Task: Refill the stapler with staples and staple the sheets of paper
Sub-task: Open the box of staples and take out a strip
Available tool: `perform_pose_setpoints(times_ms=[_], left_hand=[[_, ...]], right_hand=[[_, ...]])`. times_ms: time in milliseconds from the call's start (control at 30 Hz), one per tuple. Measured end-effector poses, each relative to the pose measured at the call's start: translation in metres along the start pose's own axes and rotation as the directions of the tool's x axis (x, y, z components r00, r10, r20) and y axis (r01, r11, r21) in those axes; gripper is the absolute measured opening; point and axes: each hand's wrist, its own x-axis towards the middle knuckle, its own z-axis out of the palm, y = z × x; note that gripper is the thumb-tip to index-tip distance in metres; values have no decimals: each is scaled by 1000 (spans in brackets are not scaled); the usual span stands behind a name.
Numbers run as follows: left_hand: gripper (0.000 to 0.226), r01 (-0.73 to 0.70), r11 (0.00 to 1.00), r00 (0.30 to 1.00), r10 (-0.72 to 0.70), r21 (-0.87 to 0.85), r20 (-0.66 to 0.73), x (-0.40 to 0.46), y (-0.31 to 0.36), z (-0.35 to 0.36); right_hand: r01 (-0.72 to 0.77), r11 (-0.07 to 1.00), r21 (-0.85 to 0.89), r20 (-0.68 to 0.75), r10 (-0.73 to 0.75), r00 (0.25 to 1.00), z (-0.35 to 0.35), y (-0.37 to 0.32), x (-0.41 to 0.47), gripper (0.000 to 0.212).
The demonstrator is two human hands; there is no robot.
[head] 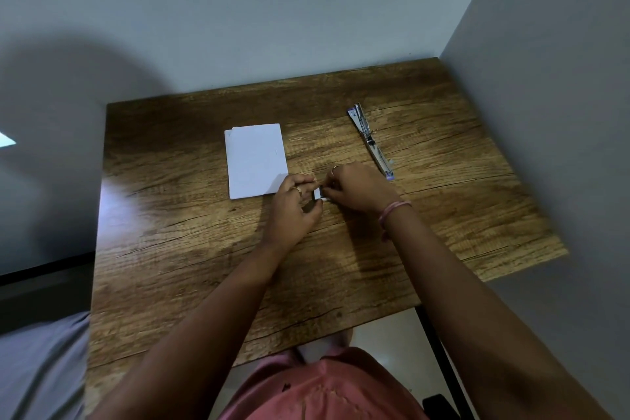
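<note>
Nothing readable anywhere in this view. The stapler (pixel 371 142), lying opened out flat at the upper right of the counter (pixel 191 249), has purple-and-white marking at both of its ends, too small and blurred to make out as letters. The stack of paper sheets (pixel 256 160), centre frame, shows a blank white face. The small box (pixel 319 194) pinched between the two hands shows no legible print.
</note>
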Motion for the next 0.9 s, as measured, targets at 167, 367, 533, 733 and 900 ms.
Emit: perform_pose_setpoints(times_ms=[167, 367, 533, 733, 900], left_hand=[[36, 2, 1000, 1000, -2, -28, -16, 1, 3, -1], [36, 7, 1000, 1000, -8, -10, -19, 1, 1, 0], [35, 5, 999, 1000, -6, -38, -26, 0, 3, 0], [42, 131, 975, 991, -136, -182, -14, 2, 4, 1], [53, 220, 939, 975, -223, -266, 18, 4, 6, 1]], right_hand=[[-42, 938, 344, -43, 60, 997, -3, 8, -14, 23], [-137, 673, 727, 3, 196, 981, -9, 19, -41, 11], [-209, 579, 788, -100, 456, 885, 12, 33, -47, 11], [-187, 540, 821, -108, 468, 877, 27, 24, -51, 22], [-149, 563, 813, -136, 432, 891, 33, 15, -46, 19]])
